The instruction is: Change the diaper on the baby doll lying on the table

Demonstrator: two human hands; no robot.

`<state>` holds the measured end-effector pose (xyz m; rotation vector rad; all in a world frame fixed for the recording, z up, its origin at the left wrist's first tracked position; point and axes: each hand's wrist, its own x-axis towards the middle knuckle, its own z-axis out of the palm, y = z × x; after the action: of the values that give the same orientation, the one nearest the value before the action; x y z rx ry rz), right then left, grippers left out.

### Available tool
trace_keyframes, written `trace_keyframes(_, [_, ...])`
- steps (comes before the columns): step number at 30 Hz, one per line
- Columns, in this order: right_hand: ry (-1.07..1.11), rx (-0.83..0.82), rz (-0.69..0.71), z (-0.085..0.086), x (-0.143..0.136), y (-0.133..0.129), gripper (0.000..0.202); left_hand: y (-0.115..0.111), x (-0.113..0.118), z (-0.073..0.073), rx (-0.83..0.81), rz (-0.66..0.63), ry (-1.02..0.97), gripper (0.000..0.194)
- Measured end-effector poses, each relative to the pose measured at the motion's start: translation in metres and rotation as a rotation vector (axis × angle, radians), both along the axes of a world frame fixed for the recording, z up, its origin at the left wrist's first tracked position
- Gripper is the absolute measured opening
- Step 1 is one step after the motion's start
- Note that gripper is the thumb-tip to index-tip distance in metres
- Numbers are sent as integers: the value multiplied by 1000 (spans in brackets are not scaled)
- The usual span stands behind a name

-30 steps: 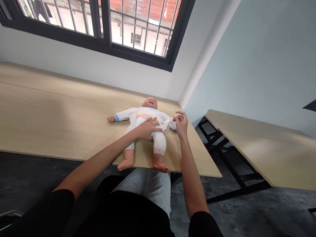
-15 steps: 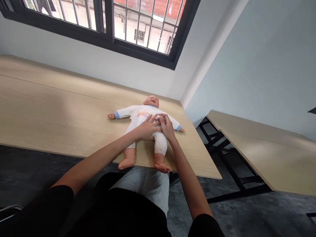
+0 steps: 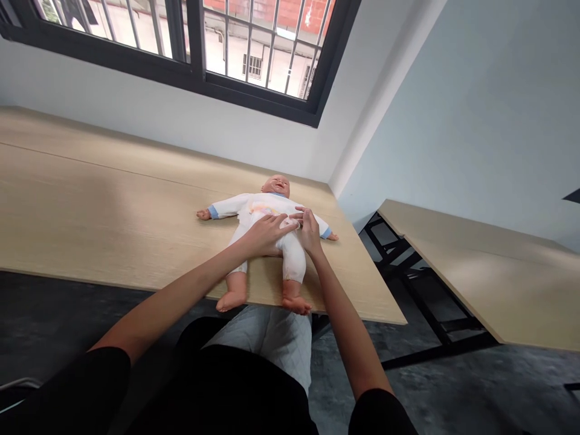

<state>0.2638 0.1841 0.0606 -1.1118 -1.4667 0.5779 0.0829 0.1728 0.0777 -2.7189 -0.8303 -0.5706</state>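
Observation:
A baby doll (image 3: 275, 186) lies on its back on the wooden table, its arms spread and its bare feet towards me. It wears a white romper (image 3: 293, 260) with blue cuffs and a pastel print on the chest. My left hand (image 3: 268, 232) rests across the doll's belly, thumb and fingertips closed on the white cloth near the hip. At the doll's side, my right hand (image 3: 310, 229) meets the left, its fingers bent around the romper's edge. A loose fold of white cloth shows between my fingertips; its finer details are too small to make out.
The doll's feet lie at the front edge of the table (image 3: 113, 229), with my legs just below. A barred window (image 3: 254, 45) is in the wall behind. To the right, across a gap, stands a second table (image 3: 471, 266) on a black metal frame.
My fingers have shifted at the doll's hip: the right hand has turned and drawn slightly away from the left, and a fold of white cloth now shows between them. The doll stays put.

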Motion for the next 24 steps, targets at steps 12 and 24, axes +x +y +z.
trace_keyframes(12, [101, -71, -210, -6, 5, 7, 65, 10, 4, -16, -114, 78, -40, 74])
trace_keyframes(24, [132, -103, -233, -7, 7, 7, 57, 50, -59, 26, -658, -134, -566, 45])
